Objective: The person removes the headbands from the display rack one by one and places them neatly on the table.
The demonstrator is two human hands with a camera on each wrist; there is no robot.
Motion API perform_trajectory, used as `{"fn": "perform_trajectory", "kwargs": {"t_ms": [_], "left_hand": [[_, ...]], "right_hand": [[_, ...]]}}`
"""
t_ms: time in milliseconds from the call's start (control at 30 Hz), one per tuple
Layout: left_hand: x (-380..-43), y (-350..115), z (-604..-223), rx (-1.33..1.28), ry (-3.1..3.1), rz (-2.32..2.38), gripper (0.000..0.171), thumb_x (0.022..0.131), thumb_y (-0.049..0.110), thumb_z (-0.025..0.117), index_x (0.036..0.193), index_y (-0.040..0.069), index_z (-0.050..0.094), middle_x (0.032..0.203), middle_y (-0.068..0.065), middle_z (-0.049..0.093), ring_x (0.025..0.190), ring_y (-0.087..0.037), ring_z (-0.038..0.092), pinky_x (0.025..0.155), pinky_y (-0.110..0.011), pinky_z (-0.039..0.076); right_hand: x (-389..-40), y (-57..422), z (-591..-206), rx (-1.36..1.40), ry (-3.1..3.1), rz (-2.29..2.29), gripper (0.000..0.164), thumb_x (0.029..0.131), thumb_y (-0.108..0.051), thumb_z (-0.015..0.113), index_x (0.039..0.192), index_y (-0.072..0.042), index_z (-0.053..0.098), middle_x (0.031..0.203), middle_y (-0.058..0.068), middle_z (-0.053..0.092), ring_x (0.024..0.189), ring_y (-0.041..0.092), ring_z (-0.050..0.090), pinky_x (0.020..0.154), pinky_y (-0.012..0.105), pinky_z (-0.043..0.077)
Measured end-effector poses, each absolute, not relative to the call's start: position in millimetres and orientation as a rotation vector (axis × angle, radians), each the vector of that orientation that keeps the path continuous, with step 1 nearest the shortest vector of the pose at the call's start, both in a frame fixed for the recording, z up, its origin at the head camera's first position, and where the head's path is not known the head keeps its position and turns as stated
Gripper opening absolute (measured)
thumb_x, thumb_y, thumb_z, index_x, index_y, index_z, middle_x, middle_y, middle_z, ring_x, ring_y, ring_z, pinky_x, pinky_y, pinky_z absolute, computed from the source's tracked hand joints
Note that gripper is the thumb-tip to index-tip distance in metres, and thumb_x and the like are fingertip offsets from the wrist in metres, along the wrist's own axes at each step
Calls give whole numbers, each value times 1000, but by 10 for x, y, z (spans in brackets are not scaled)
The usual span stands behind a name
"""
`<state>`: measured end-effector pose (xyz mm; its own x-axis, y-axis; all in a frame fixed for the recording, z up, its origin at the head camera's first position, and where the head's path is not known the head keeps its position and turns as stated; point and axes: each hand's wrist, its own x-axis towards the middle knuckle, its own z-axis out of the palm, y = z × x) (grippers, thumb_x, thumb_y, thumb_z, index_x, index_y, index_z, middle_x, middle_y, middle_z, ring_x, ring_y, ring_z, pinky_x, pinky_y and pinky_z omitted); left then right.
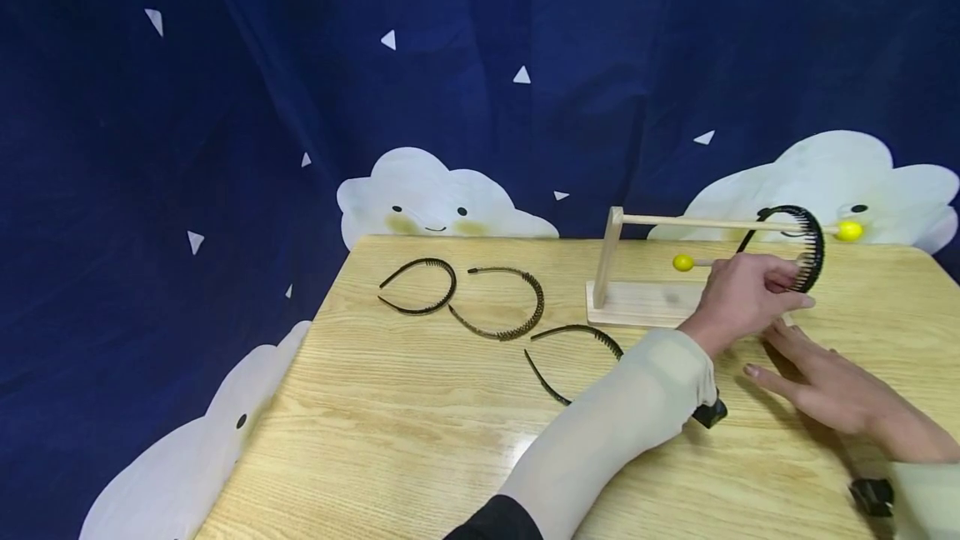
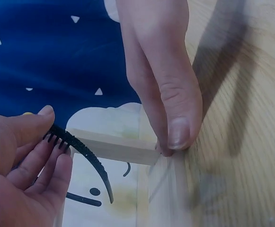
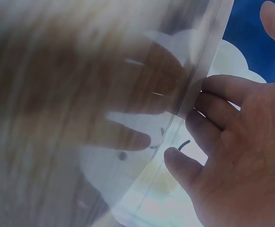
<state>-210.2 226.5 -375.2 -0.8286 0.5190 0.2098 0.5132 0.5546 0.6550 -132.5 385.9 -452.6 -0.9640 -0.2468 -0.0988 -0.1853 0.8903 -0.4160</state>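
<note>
My left hand (image 1: 738, 294) pinches a black toothed headband (image 1: 816, 252) between thumb and fingers, above the right part of a wooden stand (image 1: 652, 304). The headband's curve overlaps the stand's upper rod (image 1: 690, 222); I cannot tell whether it loops around it. In the left wrist view one tapering end of the headband (image 2: 97, 163) points downward. My right hand (image 1: 832, 386) touches the end of the stand's base with extended fingers (image 3: 232, 89). A lower rod with a yellow ball tip (image 1: 682, 262) runs behind my left hand, which hides its other end.
Three dark headbands lie on the table (image 1: 420, 415): a thin one (image 1: 454, 282) farthest left, a coiled-looking one (image 1: 538, 307) beside it, and a toothed one (image 1: 577, 327) partly behind my left sleeve. A blue curtain (image 1: 465, 40) with clouds hangs behind the table.
</note>
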Motion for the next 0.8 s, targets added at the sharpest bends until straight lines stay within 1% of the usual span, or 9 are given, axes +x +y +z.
{"fn": "perform_trajectory", "kwargs": {"t_ms": [167, 233, 367, 733, 800], "left_hand": [[-2097, 2262, -3748, 942, 2775, 1152, 31, 88, 39, 79, 119, 34, 74, 94, 29, 69, 75, 25, 51, 90, -1, 29], [-2094, 2261, -3744, 939, 2776, 1163, 31, 88, 38, 79, 118, 35, 74, 94, 29, 69, 75, 24, 52, 86, 0, 32], [-2093, 2260, -3725, 952, 2778, 1165, 30, 88, 38, 79, 118, 34, 75, 93, 29, 69, 75, 24, 52, 83, 0, 33], [-2089, 2236, -3623, 1045, 2822, 1094, 30, 90, 40, 76, 120, 34, 74, 95, 29, 70, 80, 25, 52, 87, 0, 29], [-2084, 2225, -3598, 1065, 2834, 1094, 30, 90, 40, 76, 119, 34, 74, 95, 29, 70, 81, 25, 52, 86, 0, 29]], "right_hand": [[-1323, 3850, -4504, -347, 2915, -620, 86, 103, -49, 51, 162, -11, 2, 161, 29, 12, 142, 58, 16, 91, 83, 20], [-1324, 3845, -4497, -344, 2916, -616, 86, 103, -50, 51, 162, -11, 2, 161, 29, 13, 142, 58, 16, 91, 83, 20], [-1319, 3839, -4495, -338, 2914, -604, 86, 103, -50, 51, 161, -9, 3, 161, 29, 14, 141, 58, 16, 90, 84, 20], [-1315, 3847, -4512, -340, 2925, -591, 87, 103, -50, 51, 161, -5, 4, 160, 30, 15, 140, 60, 16, 91, 84, 21], [-1316, 3849, -4513, -342, 2923, -590, 87, 103, -50, 51, 161, -5, 4, 160, 30, 14, 140, 60, 16, 91, 83, 22]]}}
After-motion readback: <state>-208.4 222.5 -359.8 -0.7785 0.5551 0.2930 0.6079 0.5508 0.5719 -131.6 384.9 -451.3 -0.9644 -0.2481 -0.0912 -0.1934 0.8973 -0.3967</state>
